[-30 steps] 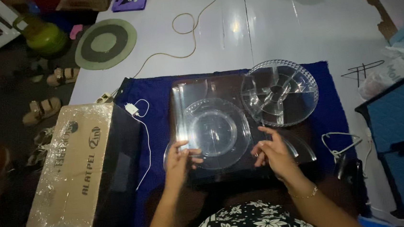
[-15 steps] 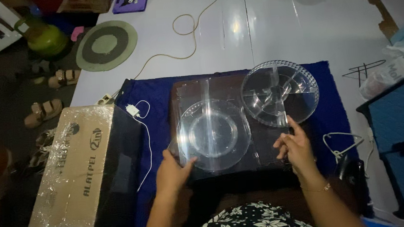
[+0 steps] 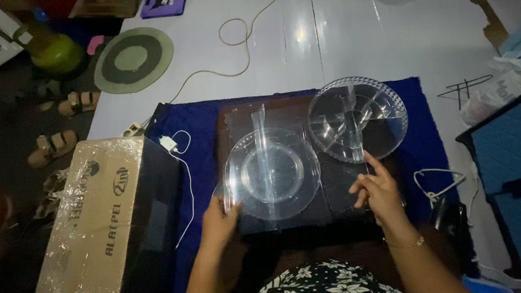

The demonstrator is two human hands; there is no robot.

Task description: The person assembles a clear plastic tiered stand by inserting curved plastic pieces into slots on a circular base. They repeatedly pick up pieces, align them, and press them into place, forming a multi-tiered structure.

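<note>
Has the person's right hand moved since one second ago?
Yes. The right hand has moved rightward and up, toward the divided clear tray on the blue cloth.

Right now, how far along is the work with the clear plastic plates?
Looks done: a clear divided round tray sits on the blue cloth, untouched. In hand: the left hand grips the near-left edge of a clear round plate inside a transparent sleeve, while the right hand pinches the sleeve's right side. Left: the plate is not yet released; whether the sleeve is closed cannot be told.
</note>
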